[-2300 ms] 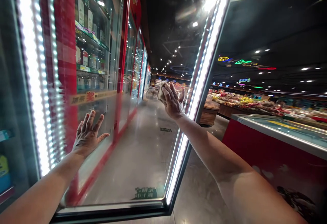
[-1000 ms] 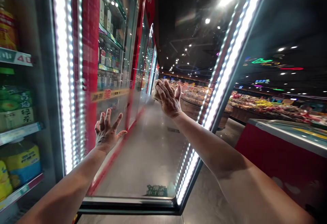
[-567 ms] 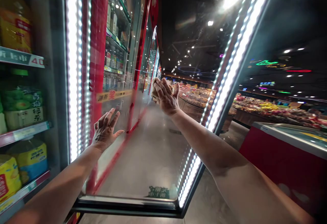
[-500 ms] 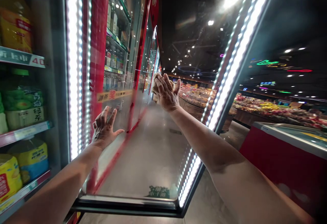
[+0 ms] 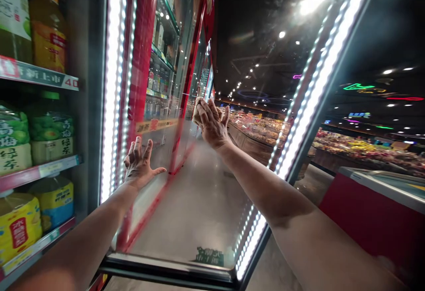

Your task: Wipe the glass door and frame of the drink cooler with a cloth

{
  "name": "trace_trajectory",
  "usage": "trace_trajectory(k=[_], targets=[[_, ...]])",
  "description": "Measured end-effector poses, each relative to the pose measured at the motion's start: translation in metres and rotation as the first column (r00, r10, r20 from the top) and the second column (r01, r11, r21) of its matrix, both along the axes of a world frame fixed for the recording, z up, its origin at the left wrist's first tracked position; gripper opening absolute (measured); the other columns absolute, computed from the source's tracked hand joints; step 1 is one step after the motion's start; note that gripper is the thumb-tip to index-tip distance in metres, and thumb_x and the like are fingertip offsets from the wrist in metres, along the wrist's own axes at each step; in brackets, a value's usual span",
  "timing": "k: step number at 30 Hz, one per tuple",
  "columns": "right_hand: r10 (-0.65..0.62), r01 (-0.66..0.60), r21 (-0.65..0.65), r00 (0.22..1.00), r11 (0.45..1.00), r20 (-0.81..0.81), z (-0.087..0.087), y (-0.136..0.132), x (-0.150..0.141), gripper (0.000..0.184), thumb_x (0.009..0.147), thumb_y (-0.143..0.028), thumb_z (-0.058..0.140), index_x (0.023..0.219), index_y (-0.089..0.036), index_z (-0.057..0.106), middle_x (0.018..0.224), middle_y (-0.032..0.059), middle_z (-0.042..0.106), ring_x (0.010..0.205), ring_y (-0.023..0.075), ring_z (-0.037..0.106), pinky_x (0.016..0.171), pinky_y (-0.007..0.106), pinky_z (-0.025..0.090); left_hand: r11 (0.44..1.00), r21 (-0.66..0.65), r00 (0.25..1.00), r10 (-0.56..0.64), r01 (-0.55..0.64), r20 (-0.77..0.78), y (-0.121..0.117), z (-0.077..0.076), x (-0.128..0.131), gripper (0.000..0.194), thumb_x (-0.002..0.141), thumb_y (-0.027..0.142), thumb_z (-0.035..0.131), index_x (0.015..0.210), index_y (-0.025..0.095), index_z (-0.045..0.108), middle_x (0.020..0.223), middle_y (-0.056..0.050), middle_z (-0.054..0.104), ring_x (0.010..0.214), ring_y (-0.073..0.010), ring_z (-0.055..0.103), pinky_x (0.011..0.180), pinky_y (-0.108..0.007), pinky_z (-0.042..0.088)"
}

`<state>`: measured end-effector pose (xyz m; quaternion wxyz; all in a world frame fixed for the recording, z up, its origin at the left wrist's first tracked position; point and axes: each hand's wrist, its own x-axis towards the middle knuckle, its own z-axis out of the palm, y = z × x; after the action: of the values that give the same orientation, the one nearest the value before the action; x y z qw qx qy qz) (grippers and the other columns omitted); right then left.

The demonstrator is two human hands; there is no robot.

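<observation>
Right hand point(image 5: 215, 125), frame centre: half-spread, held cloth point(image 5: 198, 110), seemingly to press glass door point(image 5: 206, 202). Left hand point(image 5: 139, 163), centre-left: splayed, gripped nothing, perhaps braced.

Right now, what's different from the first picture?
The right hand and its cloth have moved left across the glass door, closer to the left hand. The view has shifted too, so more drink bottles show at the left. Nothing was let go: the right hand still holds the cloth, and the left hand is still spread.
</observation>
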<state>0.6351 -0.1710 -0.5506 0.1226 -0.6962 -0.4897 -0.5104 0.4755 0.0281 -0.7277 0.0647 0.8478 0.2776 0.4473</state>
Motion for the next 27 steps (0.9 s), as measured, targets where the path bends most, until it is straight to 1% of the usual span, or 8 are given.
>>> trace_trajectory(k=[3,5,11,13,16,18,23,27], targets=[[0.052,-0.05,-0.086,0.998,0.995,0.025,-0.012,0.006,-0.004,0.055,0.106,-0.021,0.043,0.159,-0.033,0.042,0.169,0.0029,0.037,0.162,0.0259,0.027,0.129,0.071,-0.006,1.0,0.024,1.0,0.015,-0.014,-0.021,0.002,0.0,-0.003,0.11,0.077,0.057,0.082,0.167,0.028,0.026,0.174,-0.021,0.012,0.159,-0.0437,0.016,0.12,-0.065,0.028],[0.07,-0.064,-0.122,0.996,0.99,0.047,-0.013,0.009,-0.004,0.055,0.106,-0.021,0.042,0.159,-0.035,0.042,0.169,0.0011,0.037,0.161,0.0254,0.028,0.129,0.072,-0.006,0.999,0.028,0.999,0.029,-0.028,-0.04,0.002,0.002,-0.005,0.106,0.079,0.055,0.081,0.166,0.027,0.028,0.174,-0.022,0.015,0.159,-0.0432,0.017,0.119,-0.064,0.03],[0.046,-0.046,0.005,0.999,0.999,0.023,0.008,0.024,-0.006,0.055,0.105,-0.02,0.043,0.16,-0.027,0.042,0.17,0.0041,0.033,0.162,0.0279,0.024,0.129,0.071,-0.008,0.998,0.02,0.997,0.053,-0.052,-0.054,-0.004,0.006,-0.006,0.106,0.078,0.052,0.083,0.166,0.028,0.03,0.174,-0.022,0.016,0.159,-0.0426,0.018,0.12,-0.061,0.032],[0.051,-0.051,-0.005,0.998,0.999,0.024,0.004,0.028,-0.008,0.055,0.105,-0.02,0.044,0.16,-0.027,0.042,0.171,0.0044,0.032,0.162,0.0286,0.024,0.128,0.072,-0.008,0.998,0.014,0.997,0.054,-0.053,-0.053,-0.005,0.006,-0.004,0.109,0.076,0.053,0.085,0.166,0.027,0.029,0.174,-0.021,0.015,0.159,-0.0426,0.017,0.12,-0.061,0.032],[0.08,-0.073,-0.099,0.995,0.992,0.066,-0.005,0.032,-0.01,0.053,0.106,-0.022,0.043,0.159,-0.029,0.044,0.17,0.005,0.035,0.161,0.0295,0.027,0.127,0.074,-0.007,0.999,0.002,0.998,0.047,-0.047,-0.048,-0.004,0.004,-0.002,0.111,0.075,0.053,0.086,0.166,0.027,0.028,0.175,-0.02,0.013,0.16,-0.0422,0.017,0.121,-0.062,0.031],[0.093,-0.081,-0.125,0.992,0.989,0.089,-0.003,0.035,-0.01,0.052,0.106,-0.023,0.043,0.158,-0.029,0.045,0.169,0.0056,0.038,0.161,0.0299,0.029,0.127,0.073,-0.008,0.999,-0.006,0.999,0.039,-0.04,-0.037,-0.003,0.002,-0.001,0.114,0.074,0.054,0.086,0.167,0.027,0.026,0.175,-0.02,0.014,0.16,-0.0429,0.015,0.121,-0.062,0.031],[0.06,-0.059,-0.021,0.997,0.998,0.054,0.013,0.052,-0.02,0.054,0.104,-0.022,0.046,0.159,-0.026,0.045,0.169,0.0091,0.036,0.161,0.0319,0.027,0.127,0.075,-0.005,1.0,-0.012,1.0,0.02,-0.02,-0.003,-0.002,-0.001,0.0,0.116,0.075,0.052,0.087,0.168,0.03,0.022,0.174,-0.02,0.019,0.16,-0.0436,0.016,0.122,-0.061,0.029],[0.07,-0.068,-0.07,0.997,0.995,0.028,0.002,0.064,-0.032,0.052,0.106,-0.023,0.04,0.157,-0.028,0.046,0.169,0.0066,0.035,0.161,0.0287,0.027,0.129,0.073,0.001,1.0,-0.009,1.0,-0.002,0.002,0.013,-0.002,-0.004,0.001,0.106,0.08,0.049,0.083,0.167,0.026,0.026,0.174,-0.02,0.018,0.16,-0.0413,0.017,0.124,-0.06,0.027]])
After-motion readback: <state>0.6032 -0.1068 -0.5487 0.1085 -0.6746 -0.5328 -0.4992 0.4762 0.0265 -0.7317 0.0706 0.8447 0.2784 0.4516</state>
